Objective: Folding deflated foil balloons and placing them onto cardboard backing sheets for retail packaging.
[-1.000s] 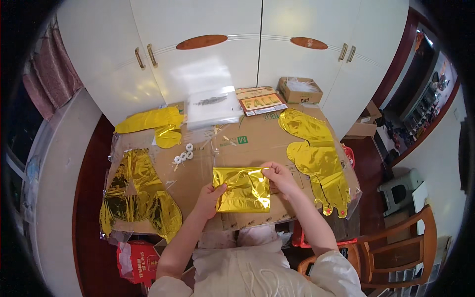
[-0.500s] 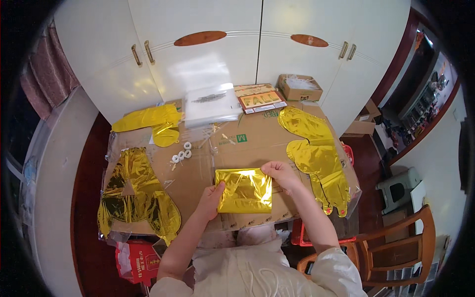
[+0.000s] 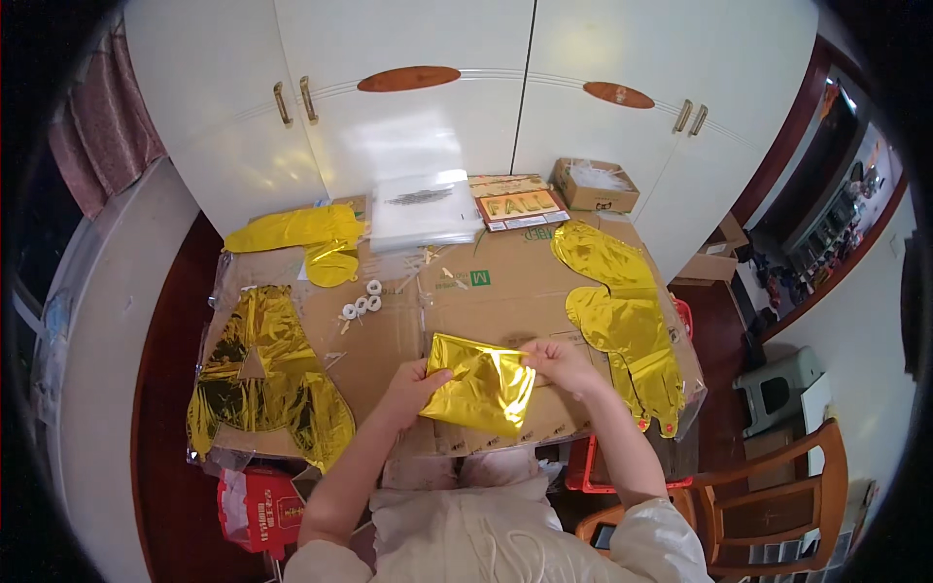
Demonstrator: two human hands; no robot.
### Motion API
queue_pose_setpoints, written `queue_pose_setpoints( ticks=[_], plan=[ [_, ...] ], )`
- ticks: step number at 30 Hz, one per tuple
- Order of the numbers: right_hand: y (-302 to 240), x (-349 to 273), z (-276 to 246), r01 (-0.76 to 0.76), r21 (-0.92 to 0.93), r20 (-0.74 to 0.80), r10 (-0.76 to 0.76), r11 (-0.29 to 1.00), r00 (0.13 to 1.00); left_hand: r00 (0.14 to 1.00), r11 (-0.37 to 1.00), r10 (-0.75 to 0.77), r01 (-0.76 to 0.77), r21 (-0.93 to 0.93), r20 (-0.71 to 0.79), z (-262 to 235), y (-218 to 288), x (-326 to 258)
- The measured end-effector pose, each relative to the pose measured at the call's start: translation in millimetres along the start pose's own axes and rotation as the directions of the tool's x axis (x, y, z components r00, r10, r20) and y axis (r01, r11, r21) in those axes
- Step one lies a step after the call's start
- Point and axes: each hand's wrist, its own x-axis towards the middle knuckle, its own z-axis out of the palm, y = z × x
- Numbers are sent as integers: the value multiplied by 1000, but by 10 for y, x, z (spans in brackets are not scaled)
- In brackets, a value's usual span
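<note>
The person's left hand and right hand grip a folded gold foil balloon between them at the near edge of the work surface; the left hand's fingers close on its left edge, the right hand's fingers pinch its upper right corner, and the foil sheet spans the gap between the two hands, slightly tilted and creased. It lies over a flattened cardboard sheet that covers the table. A large crumpled gold foil piece spreads over the left near part of the cardboard, and a long gold foil shape runs down the right side, just beside the right hand. A smaller gold foil piece lies at the far left. A stack of clear plastic bags sits at the far middle, with a flat printed packet to its right. An open cardboard box stands at the far right, holding clear plastic wrapping. Small white tape rolls lie left of centre. White cupboard doors rise behind the table, a wooden chair stands near right, and a red bag sits on the dark red floor at the near left.
</note>
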Motion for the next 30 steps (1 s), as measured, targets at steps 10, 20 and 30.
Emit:
queue_pose_setpoints(
  ticks=[10,20,30],
  plan=[
    [-286,246,313,-29,-49,102,33,998,994,815,625,-319,-202,754,483,44,783,570],
    [-441,261,356,-42,-50,36,43,998,998,778,623,-390,-171,763,493,7,824,719],
    [-374,207,344,144,-86,4,-144,986,990,767,632,-339,-244,736,545,-94,784,702]
  ],
)
